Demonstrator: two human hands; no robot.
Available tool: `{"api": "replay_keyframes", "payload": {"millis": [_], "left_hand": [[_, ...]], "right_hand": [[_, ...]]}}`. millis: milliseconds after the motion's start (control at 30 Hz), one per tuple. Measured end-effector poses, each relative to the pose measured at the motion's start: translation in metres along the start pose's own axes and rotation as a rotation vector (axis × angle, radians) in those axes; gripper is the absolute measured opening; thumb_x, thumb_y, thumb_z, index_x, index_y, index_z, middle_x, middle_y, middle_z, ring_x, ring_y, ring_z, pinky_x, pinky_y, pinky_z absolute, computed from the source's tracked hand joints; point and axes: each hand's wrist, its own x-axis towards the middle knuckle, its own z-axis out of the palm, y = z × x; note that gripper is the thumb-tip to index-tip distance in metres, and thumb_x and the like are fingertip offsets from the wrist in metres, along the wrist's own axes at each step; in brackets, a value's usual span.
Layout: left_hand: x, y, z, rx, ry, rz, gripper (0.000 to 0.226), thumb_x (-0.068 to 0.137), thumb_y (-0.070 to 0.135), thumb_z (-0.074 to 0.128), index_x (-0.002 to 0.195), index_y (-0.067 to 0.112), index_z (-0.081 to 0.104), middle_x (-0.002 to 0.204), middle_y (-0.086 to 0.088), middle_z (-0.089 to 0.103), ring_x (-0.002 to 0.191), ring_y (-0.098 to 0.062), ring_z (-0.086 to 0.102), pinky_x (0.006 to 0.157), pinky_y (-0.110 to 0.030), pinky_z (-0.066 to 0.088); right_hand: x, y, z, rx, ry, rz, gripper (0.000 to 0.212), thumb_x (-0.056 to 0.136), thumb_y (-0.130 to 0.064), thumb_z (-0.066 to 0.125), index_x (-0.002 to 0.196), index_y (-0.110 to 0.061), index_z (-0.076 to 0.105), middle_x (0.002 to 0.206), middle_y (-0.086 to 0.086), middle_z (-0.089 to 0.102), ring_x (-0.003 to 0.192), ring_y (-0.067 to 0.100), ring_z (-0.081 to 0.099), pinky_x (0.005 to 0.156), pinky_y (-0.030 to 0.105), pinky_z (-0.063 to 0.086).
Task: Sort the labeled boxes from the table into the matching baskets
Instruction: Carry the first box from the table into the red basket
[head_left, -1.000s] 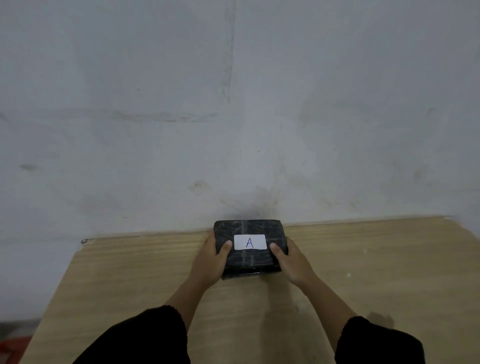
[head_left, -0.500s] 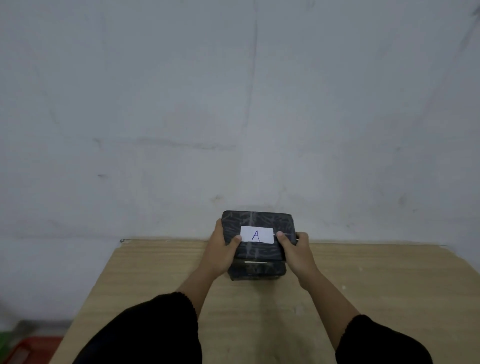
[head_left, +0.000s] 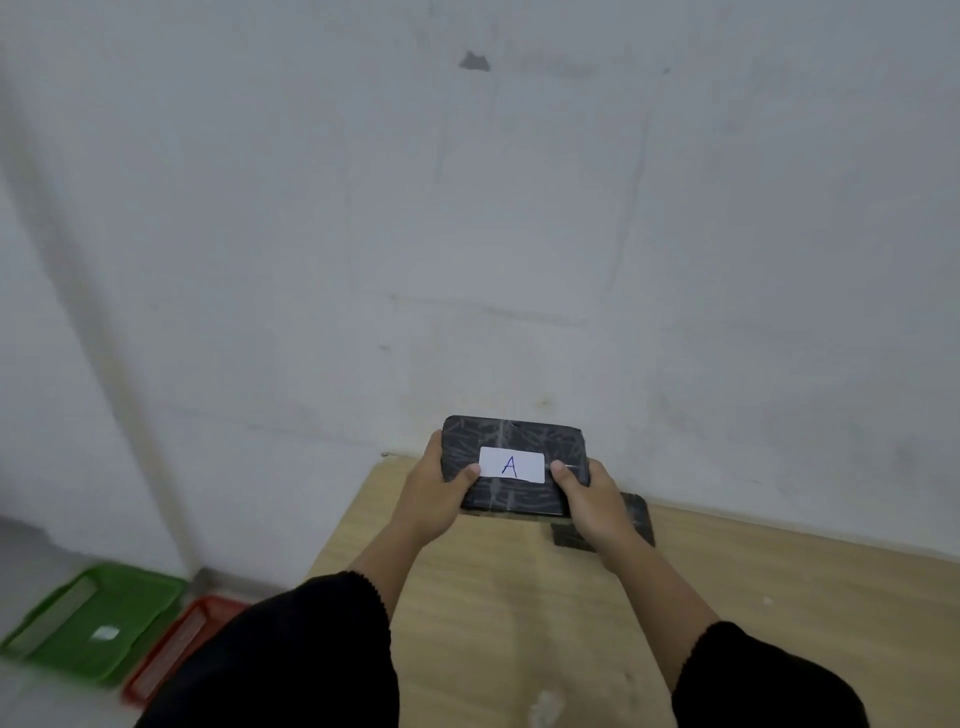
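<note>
Both grips clasp the black box labelled A (head_left: 511, 462): left hand (head_left: 434, 491) and right hand (head_left: 597, 504) at its ends, lifted above the counter (head_left: 493, 597); green basket (head_left: 98, 623) sits on the floor beside the counter.

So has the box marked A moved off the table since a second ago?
Yes. The box marked A has come up, held in the left hand and right hand clear of the table, above a second dark box that lies there.
</note>
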Motion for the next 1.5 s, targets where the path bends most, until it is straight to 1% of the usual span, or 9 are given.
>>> {"api": "replay_keyframes", "payload": {"millis": [67, 300, 500, 633, 767, 867, 1033, 1167, 1500], "left_hand": [[-0.009, -0.004, -0.028, 0.007, 0.020, -0.004, 0.039, 0.090, 0.019, 0.056, 0.128, 0.021, 0.045, 0.111, 0.007, 0.061, 0.104, -0.014, 0.058, 0.072, -0.009, 0.042], [-0.025, -0.036, -0.148, 0.023, 0.088, -0.023, 0.043, 0.088, 0.021, 0.059, 0.129, 0.025, 0.045, 0.107, 0.011, 0.063, 0.103, -0.014, 0.060, 0.078, -0.017, 0.045], [-0.030, -0.064, -0.263, 0.034, 0.111, -0.024, 0.034, 0.088, 0.019, 0.060, 0.113, 0.035, 0.043, 0.089, 0.029, 0.052, 0.081, 0.010, 0.052, 0.062, -0.005, 0.039], [-0.034, -0.085, -0.327, 0.045, 0.144, -0.054, 0.042, 0.088, 0.020, 0.061, 0.127, 0.026, 0.045, 0.098, 0.017, 0.058, 0.092, -0.008, 0.057, 0.066, -0.008, 0.040], [-0.026, -0.107, -0.381, 0.045, 0.171, -0.081, 0.042, 0.090, 0.020, 0.058, 0.130, 0.023, 0.045, 0.108, 0.008, 0.058, 0.103, -0.016, 0.057, 0.074, -0.016, 0.042], [-0.013, -0.125, -0.416, 0.039, 0.196, -0.110, 0.040, 0.092, 0.018, 0.052, 0.131, 0.023, 0.044, 0.107, 0.008, 0.056, 0.102, -0.016, 0.056, 0.076, -0.017, 0.041], [0.024, -0.155, -0.471, 0.055, 0.206, -0.135, 0.038, 0.093, 0.015, 0.051, 0.130, 0.023, 0.045, 0.106, 0.008, 0.057, 0.097, -0.013, 0.055, 0.065, -0.008, 0.041], [0.065, -0.176, -0.509, 0.081, 0.181, -0.173, 0.045, 0.093, 0.018, 0.051, 0.136, 0.023, 0.039, 0.112, 0.006, 0.054, 0.102, -0.015, 0.053, 0.084, -0.023, 0.042], [0.144, -0.228, -0.571, 0.082, 0.097, -0.214, 0.049, 0.092, 0.019, 0.052, 0.138, 0.027, 0.037, 0.116, 0.006, 0.055, 0.110, -0.016, 0.052, 0.090, -0.028, 0.042]], "right_hand": [[-0.008, -0.007, 0.024, 0.004, -0.030, -0.012, 0.042, 0.092, -0.037, 0.053, 0.126, -0.013, 0.050, 0.117, 0.003, 0.059, 0.102, 0.019, 0.054, 0.082, 0.030, 0.039], [-0.039, -0.034, 0.137, 0.030, -0.107, -0.041, 0.035, 0.091, -0.037, 0.054, 0.119, -0.016, 0.052, 0.116, 0.003, 0.062, 0.101, 0.019, 0.057, 0.077, 0.028, 0.044], [-0.063, -0.055, 0.254, 0.065, -0.139, -0.048, 0.039, 0.090, -0.036, 0.056, 0.122, -0.013, 0.053, 0.115, 0.003, 0.062, 0.104, 0.021, 0.058, 0.083, 0.030, 0.043], [-0.072, -0.065, 0.322, 0.063, -0.176, -0.044, 0.042, 0.090, -0.038, 0.056, 0.124, -0.014, 0.053, 0.119, 0.004, 0.063, 0.108, 0.023, 0.060, 0.085, 0.031, 0.045], [-0.069, -0.075, 0.382, 0.053, -0.211, -0.039, 0.045, 0.090, -0.039, 0.055, 0.126, -0.013, 0.052, 0.121, 0.005, 0.063, 0.108, 0.023, 0.060, 0.084, 0.031, 0.045], [-0.060, -0.084, 0.423, 0.038, -0.234, -0.041, 0.046, 0.090, -0.039, 0.055, 0.128, -0.013, 0.050, 0.120, 0.005, 0.061, 0.109, 0.023, 0.059, 0.086, 0.031, 0.045], [-0.032, -0.094, 0.492, 0.047, -0.254, -0.033, 0.046, 0.091, -0.039, 0.054, 0.129, -0.013, 0.050, 0.122, 0.004, 0.061, 0.109, 0.023, 0.059, 0.086, 0.032, 0.046], [-0.002, -0.101, 0.541, 0.065, -0.250, 0.011, 0.044, 0.091, -0.037, 0.054, 0.128, -0.013, 0.050, 0.123, 0.006, 0.061, 0.107, 0.022, 0.058, 0.084, 0.031, 0.045], [0.052, -0.111, 0.627, 0.056, -0.205, 0.072, 0.046, 0.091, -0.036, 0.054, 0.130, -0.013, 0.048, 0.125, 0.006, 0.060, 0.111, 0.024, 0.058, 0.092, 0.035, 0.048]]}}
